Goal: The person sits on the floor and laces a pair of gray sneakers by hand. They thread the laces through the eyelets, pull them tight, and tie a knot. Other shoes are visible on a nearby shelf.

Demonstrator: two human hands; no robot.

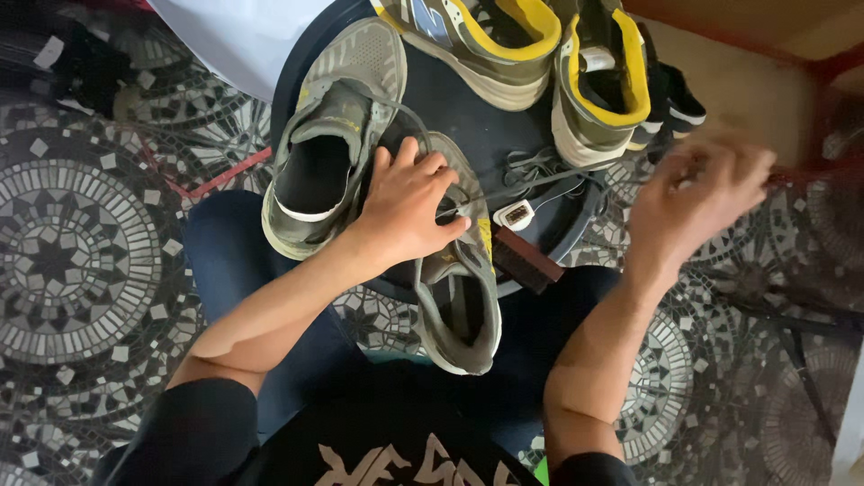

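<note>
Olive-grey fabric is showing on the shoe (pixel 461 306) that the left hand (pixel 409 207) is pressing down — fingers curled together over its upper near the lacing, thumb lying along the right side. This shoe is lying on the near rim of a dark round stool (pixel 468 99), its heel hanging past the edge over the person's lap. A dark lace (pixel 540 183) is running taut from under the left fingers toward the right hand (pixel 702 193). That hand is blurring in the view; its fingers are bunched together as if pinching the lace end, but the grip itself cannot be told for certain.

A second olive shoe (pixel 328 144) is lying just beside the first, to its left, its heel overhanging the stool's left edge. Two shoes with yellow lining (pixel 540 45) are crowding the far edge, side by side. A brown brush (pixel 525 258) is sitting at the right near rim, just beside a small white block (pixel 515 214). Loose laces are pooling at mid-stool.

Open room on the stool is lying only at its centre — a bare dark patch between the four shoes. Mosaic floor (pixel 81 261) is spreading on both sides, with free space to the left of the knee.
</note>
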